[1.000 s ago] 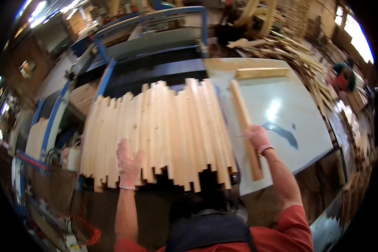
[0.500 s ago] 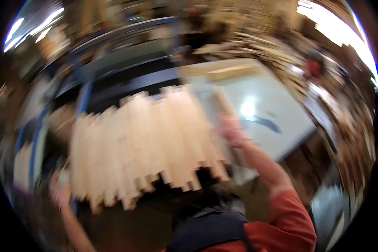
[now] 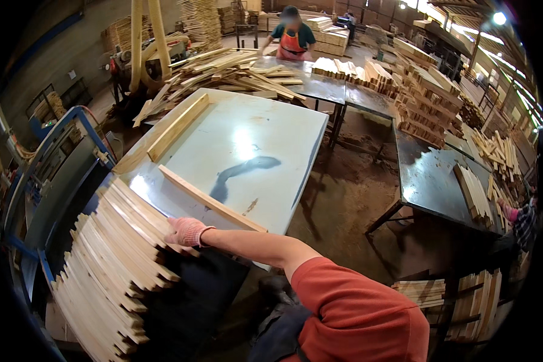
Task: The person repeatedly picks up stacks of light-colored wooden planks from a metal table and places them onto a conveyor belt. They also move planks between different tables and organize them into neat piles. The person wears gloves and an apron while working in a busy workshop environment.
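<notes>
A wide row of pale wooden strips [image 3: 111, 256] lies side by side at the lower left, its ends uneven. My right hand [image 3: 187, 232], in a pinkish knit glove, is at the row's right edge with its fingers curled against the outermost strip. The fingertips are partly hidden. My right arm reaches across from the lower right in a red sleeve. Just beyond that hand, a single wooden strip [image 3: 211, 199] lies along the near edge of a pale metal tabletop [image 3: 283, 139]. My left hand is out of view.
A wooden rail [image 3: 178, 127] lies along the tabletop's far left side. A blue-framed machine [image 3: 72, 130] stands at the left. Loose boards [image 3: 223, 75] pile up behind. A co-worker [image 3: 291, 39] stands at a far table. Dark metal tables [image 3: 428, 175] with stacked strips are at right.
The view has swung to the right, so the row of strips now appears further left. My left hand has gone out of view. The right hand stays at the row's right edge.
</notes>
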A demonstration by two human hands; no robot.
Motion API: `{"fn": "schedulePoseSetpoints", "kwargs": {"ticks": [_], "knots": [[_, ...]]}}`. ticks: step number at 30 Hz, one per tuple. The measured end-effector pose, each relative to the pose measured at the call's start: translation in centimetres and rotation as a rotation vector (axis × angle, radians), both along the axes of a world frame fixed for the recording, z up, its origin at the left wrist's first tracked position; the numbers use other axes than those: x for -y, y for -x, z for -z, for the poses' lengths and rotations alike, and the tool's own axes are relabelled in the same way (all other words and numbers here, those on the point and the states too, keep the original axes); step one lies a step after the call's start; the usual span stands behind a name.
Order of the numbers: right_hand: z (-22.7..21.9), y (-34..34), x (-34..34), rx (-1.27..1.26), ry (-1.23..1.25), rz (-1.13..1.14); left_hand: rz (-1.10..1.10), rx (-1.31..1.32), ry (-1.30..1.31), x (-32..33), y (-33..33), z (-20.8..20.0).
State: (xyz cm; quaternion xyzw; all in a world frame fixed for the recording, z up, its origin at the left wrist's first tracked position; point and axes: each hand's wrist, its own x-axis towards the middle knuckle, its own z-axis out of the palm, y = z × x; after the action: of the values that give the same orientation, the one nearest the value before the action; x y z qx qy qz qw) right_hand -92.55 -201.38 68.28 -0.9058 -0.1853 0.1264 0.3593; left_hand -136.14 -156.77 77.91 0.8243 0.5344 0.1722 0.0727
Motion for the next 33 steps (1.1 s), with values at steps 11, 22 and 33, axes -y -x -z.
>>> {"fn": "schedulePoseSetpoints", "kwargs": {"ticks": [11, 22, 33], "knots": [[-3.7, 8.5, 18.2, -0.341, -0.456, -0.283, 1.142, 0.701, 1.175, 33.3, -17.1, 3.4], [5.2, 15.5, 57.0, -0.66, -1.223, 0.368, 1.374, -0.194, 1.992, 68.5, -29.2, 7.3], [8.6, 14.9, 75.4, -0.58, -1.213, 0.84, 1.397, -0.395, 1.889, 90.0, -41.2, 12.8]]}}
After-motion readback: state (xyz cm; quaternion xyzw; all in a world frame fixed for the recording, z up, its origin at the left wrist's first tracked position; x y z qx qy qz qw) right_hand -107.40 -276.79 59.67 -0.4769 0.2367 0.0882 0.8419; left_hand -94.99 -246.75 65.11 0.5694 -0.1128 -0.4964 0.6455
